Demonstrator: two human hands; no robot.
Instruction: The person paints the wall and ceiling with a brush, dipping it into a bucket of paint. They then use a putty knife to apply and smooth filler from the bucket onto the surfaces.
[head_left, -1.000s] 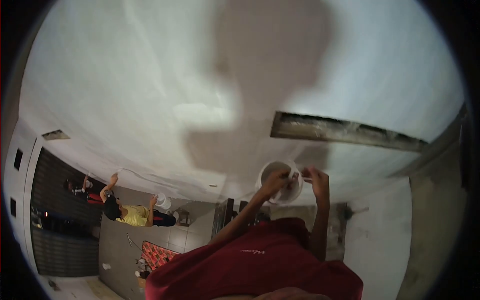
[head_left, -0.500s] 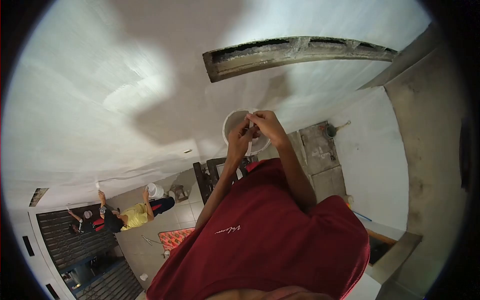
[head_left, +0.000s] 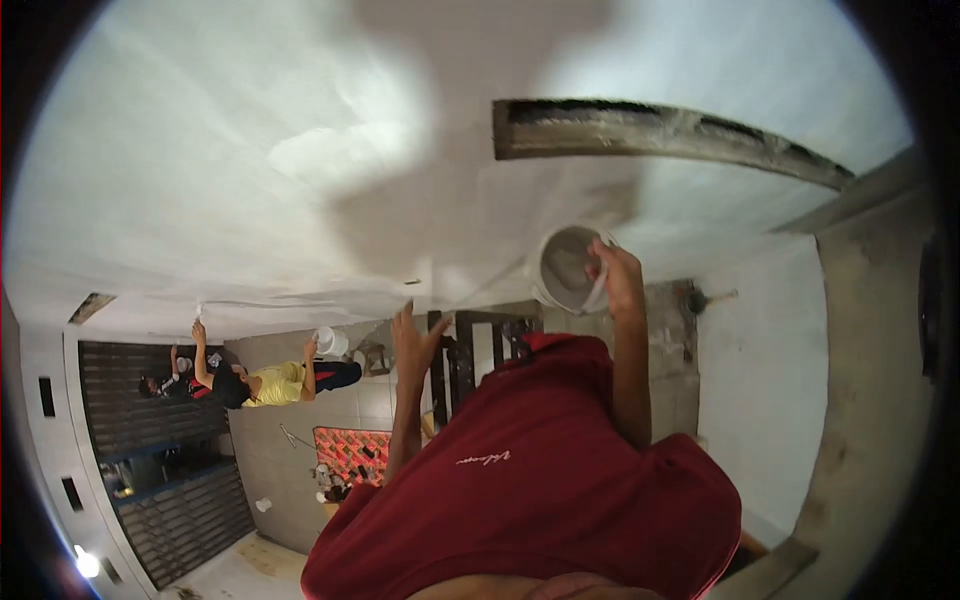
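Dark red shirt (head_left: 540, 470) below both hands. White bucket (head_left: 559, 252) at right hand (head_left: 620, 280), fingers clamped at rim. Left hand (head_left: 414, 342) apart from bucket, fingers spread. Dark wooden frame (head_left: 463, 360) just right of left hand. Pale wall (head_left: 250, 220) beyond both hands. Left of left hand: patterned red mat (head_left: 350, 447); co-worker in yellow (head_left: 275, 386), one arm raised to wall; farther, second person (head_left: 180, 384) near slatted shutter (head_left: 120, 400).

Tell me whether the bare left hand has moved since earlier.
Yes, leftward: the bare left hand was right of the left end of the long, grimy wall recess and is now left of it, away from the white plastic bucket.
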